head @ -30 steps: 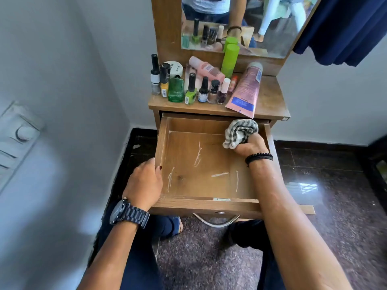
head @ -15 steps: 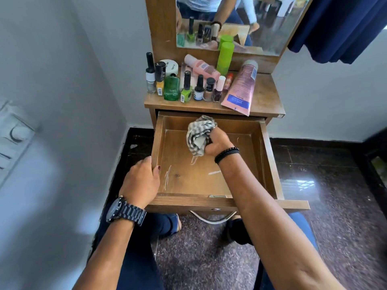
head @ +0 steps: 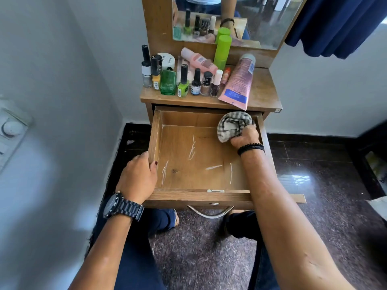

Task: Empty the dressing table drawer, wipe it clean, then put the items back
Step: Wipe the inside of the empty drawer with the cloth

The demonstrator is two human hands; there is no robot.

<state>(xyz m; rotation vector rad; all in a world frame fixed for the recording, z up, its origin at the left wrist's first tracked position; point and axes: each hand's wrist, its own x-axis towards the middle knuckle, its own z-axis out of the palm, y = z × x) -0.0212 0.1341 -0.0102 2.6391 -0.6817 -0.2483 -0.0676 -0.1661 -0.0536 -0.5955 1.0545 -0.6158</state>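
Observation:
The wooden drawer (head: 201, 196) is pulled out, with nothing inside but white scratch marks on its floor. My right hand (head: 245, 137) grips a bunched checked cloth (head: 231, 124) in the drawer's back right corner. My left hand (head: 139, 176) holds the drawer's left wall near the front, thumb curled over the rim. On the dressing table top (head: 261, 95) stand several nail polish bottles (head: 195, 82), a green glass bottle (head: 168, 83), a pink tube (head: 237, 80) lying flat, a pink bottle (head: 199, 60) and a tall green can (head: 223, 51).
A mirror (head: 251, 19) rises behind the table top. A white wall with a switch panel (head: 10, 126) is close on the left. A blue curtain (head: 339, 24) hangs at the upper right. My knees sit under the drawer on the dark polished floor (head: 324, 185).
My right hand has swept the cloth from the back right to the middle of the drawer and back to the back right corner. My left hand has stayed on the left wall.

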